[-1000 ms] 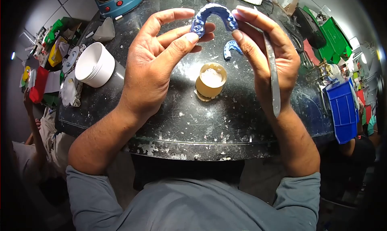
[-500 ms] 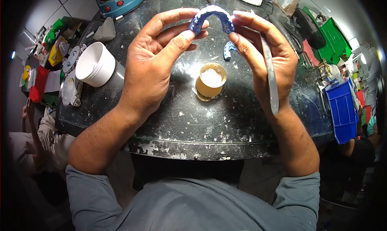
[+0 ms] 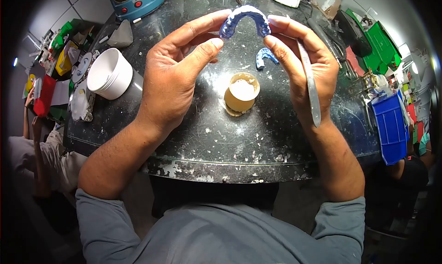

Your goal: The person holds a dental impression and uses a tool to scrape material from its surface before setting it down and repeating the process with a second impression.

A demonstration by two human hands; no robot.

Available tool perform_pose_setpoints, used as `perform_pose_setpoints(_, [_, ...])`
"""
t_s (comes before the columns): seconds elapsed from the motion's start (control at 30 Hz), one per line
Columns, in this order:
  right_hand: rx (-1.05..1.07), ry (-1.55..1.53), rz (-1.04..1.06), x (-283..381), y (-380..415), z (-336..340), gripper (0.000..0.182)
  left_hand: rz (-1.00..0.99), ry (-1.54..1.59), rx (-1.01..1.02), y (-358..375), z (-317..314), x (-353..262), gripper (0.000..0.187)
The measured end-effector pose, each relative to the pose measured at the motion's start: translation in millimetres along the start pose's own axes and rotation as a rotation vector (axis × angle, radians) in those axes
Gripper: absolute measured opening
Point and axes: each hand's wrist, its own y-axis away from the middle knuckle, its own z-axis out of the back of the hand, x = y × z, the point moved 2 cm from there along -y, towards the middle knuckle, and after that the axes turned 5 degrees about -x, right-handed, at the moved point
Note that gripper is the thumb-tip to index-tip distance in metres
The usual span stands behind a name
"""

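Note:
A U-shaped blue dental impression (image 3: pixel 245 12) with a whitish upper rim is held up above the bench, curve pointing away from me. My left hand (image 3: pixel 179 61) pinches its left end between thumb and fingers. At the other end, my right hand (image 3: pixel 311 63) grips it the same way. A flat metal tool with a ridged grip (image 3: pixel 311 91) also lies in my right hand, its rounded end pointing down toward the wrist. Below the hands stands a yellowish cup (image 3: pixel 240 99) with white material inside. Behind it a smaller blue impression (image 3: pixel 265 57) rests on the bench.
On the black bench (image 3: pixel 207 144) stand a white tub (image 3: pixel 110 75) at left and a blue machine (image 3: pixel 138 3) at far left. Blue (image 3: pixel 390 126) and green (image 3: pixel 380 45) plastic bins sit at right. Another person's arm (image 3: pixel 34 130) shows at the left edge.
Both hands and the held impression have shifted slightly; the impression sits a little farther right. More of the smaller blue impression now shows on the bench. My left fingers are drawn back a little.

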Motion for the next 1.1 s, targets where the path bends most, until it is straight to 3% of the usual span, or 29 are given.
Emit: perform_pose_setpoints(1.1, [0.004, 0.043, 0.032, 1.3, 0.4, 0.4, 0.03, -0.035, -0.022, 0.047, -0.9, 1.2, 1.8, 0.039])
